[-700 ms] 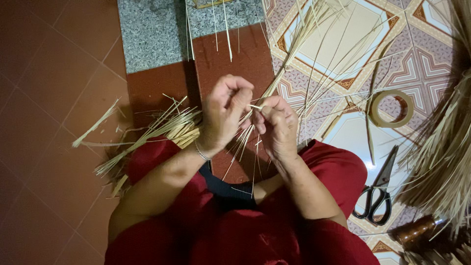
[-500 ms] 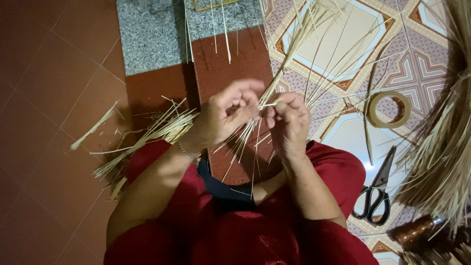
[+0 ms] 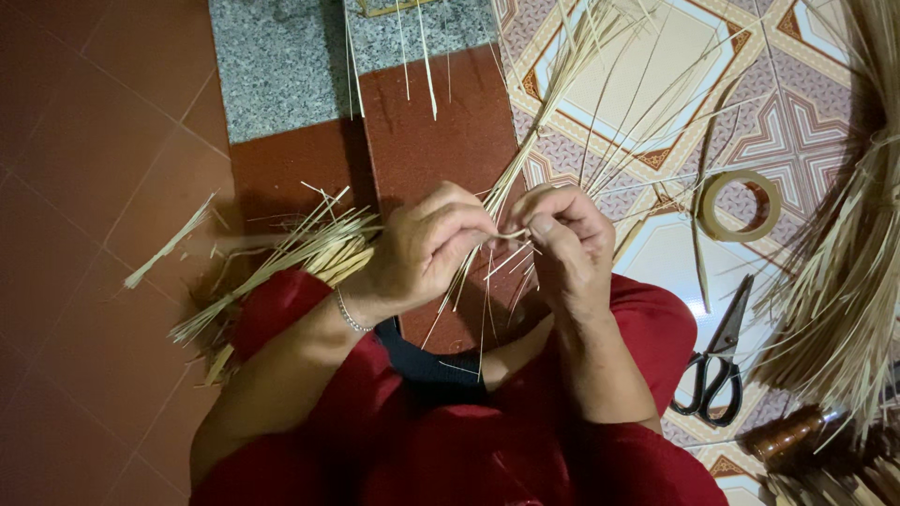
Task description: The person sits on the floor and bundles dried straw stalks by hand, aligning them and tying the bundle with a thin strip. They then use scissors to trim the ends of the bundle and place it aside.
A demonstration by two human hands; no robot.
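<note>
— Since the frame a moment back, both hands have drawn closer over the lap, the fingers tighter round the same strand.

— Where are they now?

— Just above the red-clothed knees. Her left hand [image 3: 427,253] is curled shut, its grip pinched on the thin straw strands [image 3: 487,272]; the right hand [image 3: 567,234] has thumb and forefinger clamped on one strand bent across between them. Loose ends hang below the knuckles, while the long stalks fan up and away over the floor.

— How far along does it look?

— Early, I'd judge. Only a small knot or fold sits between the fingers; nothing woven shows. A short bundle of cut straw [image 3: 281,262] lies at the left knee, untouched.

— And farther out?

— On the patterned floor tiles [image 3: 656,56], a pair of black-handled scissors [image 3: 717,361] to the right, a roll of tape [image 3: 741,206] beyond it, and a big heap of dried straw [image 3: 844,281] at the right edge, so plenty remains unworked.
</note>
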